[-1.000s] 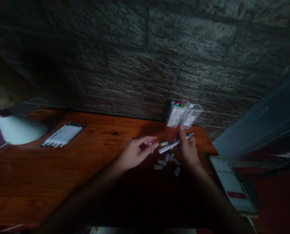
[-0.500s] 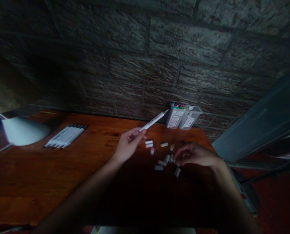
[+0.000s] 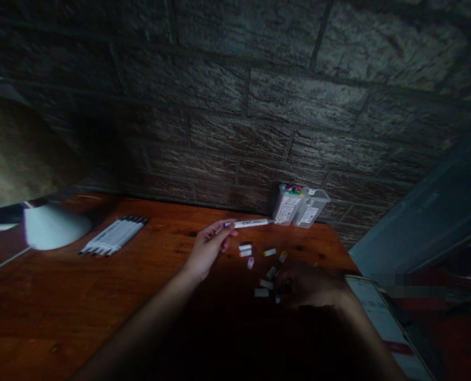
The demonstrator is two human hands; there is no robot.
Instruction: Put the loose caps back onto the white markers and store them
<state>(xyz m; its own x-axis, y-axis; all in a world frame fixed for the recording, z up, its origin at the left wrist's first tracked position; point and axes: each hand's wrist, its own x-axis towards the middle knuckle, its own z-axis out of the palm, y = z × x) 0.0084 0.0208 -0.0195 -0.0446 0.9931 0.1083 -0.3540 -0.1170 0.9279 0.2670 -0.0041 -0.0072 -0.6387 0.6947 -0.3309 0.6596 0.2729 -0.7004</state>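
Observation:
My left hand (image 3: 209, 248) is closed on one end of a white marker (image 3: 249, 224) and holds it level above the wooden table (image 3: 61, 296), its far end pointing toward two clear marker boxes (image 3: 301, 205) by the brick wall. My right hand (image 3: 310, 286) rests in shadow, palm down, over several loose white marker caps (image 3: 264, 286). Its fingers are curled, and what they hold, if anything, is hidden. More caps (image 3: 245, 250) lie between the two hands.
A row of several white markers (image 3: 114, 236) lies at the left of the table, beside a white lamp shade (image 3: 53, 227). A phone with a lit screen (image 3: 389, 328) lies at the right edge. The brick wall stands right behind the table.
The marker passed from my right hand to my left, which tipped it up and then lowered it level. My right hand dropped onto the caps. The view shifted slightly.

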